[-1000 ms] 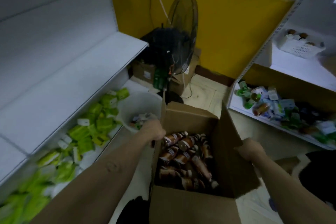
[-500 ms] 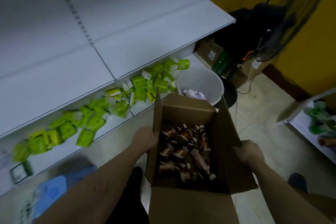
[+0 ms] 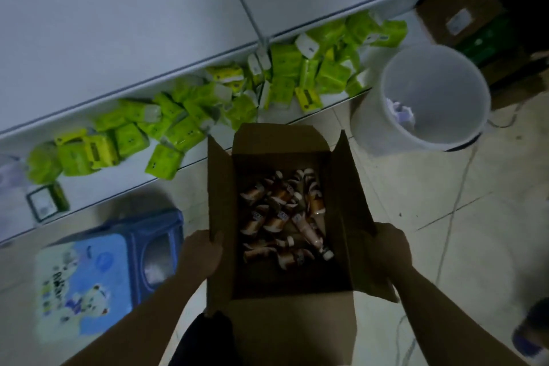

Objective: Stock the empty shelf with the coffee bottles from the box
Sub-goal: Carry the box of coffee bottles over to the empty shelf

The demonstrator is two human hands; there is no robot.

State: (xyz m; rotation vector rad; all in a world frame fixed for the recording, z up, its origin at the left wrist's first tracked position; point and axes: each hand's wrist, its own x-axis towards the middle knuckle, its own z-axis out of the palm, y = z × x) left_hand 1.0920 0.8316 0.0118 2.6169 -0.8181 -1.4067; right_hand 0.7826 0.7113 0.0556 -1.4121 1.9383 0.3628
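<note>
An open cardboard box (image 3: pixel 282 324) hangs in front of me above the tiled floor, flaps up. Several brown coffee bottles (image 3: pixel 280 217) with white caps lie jumbled on its bottom. My left hand (image 3: pixel 200 255) grips the left flap and wall of the box. My right hand (image 3: pixel 390 249) grips the right flap. An empty white shelf (image 3: pixel 124 18) runs across the top of the view, tilted, beyond the box.
The lowest shelf under it carries several green packets (image 3: pixel 184 122). A white bucket (image 3: pixel 433 104) stands on the floor at the right. A blue plastic stool (image 3: pixel 101 270) sits at the left. Cardboard boxes (image 3: pixel 463 9) lie at the far right.
My view has swung left and down, from the fan and yellow wall to the white shelves and floor. Both hands have kept hold of the box, which has come nearer the shelf.
</note>
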